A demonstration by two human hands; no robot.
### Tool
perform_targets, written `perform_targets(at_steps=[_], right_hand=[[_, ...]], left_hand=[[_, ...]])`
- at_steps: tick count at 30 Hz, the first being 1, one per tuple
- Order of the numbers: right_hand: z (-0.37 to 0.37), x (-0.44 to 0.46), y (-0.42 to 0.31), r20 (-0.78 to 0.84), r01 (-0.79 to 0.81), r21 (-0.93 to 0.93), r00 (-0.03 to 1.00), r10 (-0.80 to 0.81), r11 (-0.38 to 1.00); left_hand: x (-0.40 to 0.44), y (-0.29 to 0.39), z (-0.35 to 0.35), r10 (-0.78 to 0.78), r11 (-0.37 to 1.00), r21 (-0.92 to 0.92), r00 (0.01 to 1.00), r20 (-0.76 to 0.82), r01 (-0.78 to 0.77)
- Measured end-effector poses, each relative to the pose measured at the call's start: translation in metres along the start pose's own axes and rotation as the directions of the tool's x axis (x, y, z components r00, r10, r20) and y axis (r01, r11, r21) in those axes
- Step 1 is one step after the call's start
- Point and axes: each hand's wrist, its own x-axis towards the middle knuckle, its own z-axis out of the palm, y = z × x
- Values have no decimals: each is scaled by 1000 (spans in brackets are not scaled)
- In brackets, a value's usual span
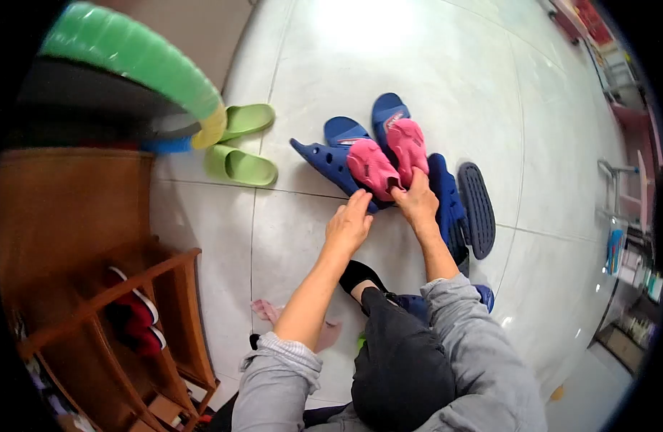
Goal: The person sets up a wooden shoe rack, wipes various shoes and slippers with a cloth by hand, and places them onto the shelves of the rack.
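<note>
Two small pink shoes (372, 167) lie on top of a pair of blue slippers (389, 108) on the tiled floor. My right hand (418, 203) pinches the heel end of the right-hand pink shoe (407, 144), thumb and fingers bent. Beside it, my left hand (349, 225) has its fingers loosely apart near the heel of the left pink shoe; whether they touch it is unclear. A blue clog with holes (324, 162) leans at the left of the pink shoes. Another blue clog (446, 189) stands on its side at the right, beside a dark upturned sole (478, 210).
Green slippers (248, 165) sit left on the floor, near a large green ring (137, 54). A wooden shoe rack (191, 309) holding red shoes (141, 317) stands at lower left. A pink cloth (268, 311) lies by my left forearm. Shelves with goods line the right side.
</note>
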Motion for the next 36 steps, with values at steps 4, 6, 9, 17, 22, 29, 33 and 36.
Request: perform_targets(at_steps=[4,6,9,17,22,29,33,36], right_hand=[[12,8,-16,136,13,-31,991,-9,999],[-1,-9,-18,86,72,191,992,-90,979],[-33,-43,-12,54,223,269,968,-246,937],[-98,-119,-141,188,685,264,653,-733,678],[-159,-187,-249,88,865,320,380,-921,387],[-180,-283,-354,-4,920,369,146,-989,135],[-149,-327,-408,35,936,334,108,-993,114],[-111,-350,-452,91,960,251,109,-990,128]], left_hand=[[-22,-26,4,-19,999,-34,996,-91,15],[-40,-21,2,-3,981,-192,984,-180,-32],[-59,8,-10,-85,906,-423,968,-235,-24],[-147,32,-63,-594,548,-818,607,-527,-174],[-231,57,-146,-553,681,-631,304,-775,-371],[-341,60,-234,-382,840,-336,-24,-924,-427],[-388,24,-274,-408,879,-371,-69,-911,-300],[-397,-40,-297,-343,933,-314,-171,-924,-177]])
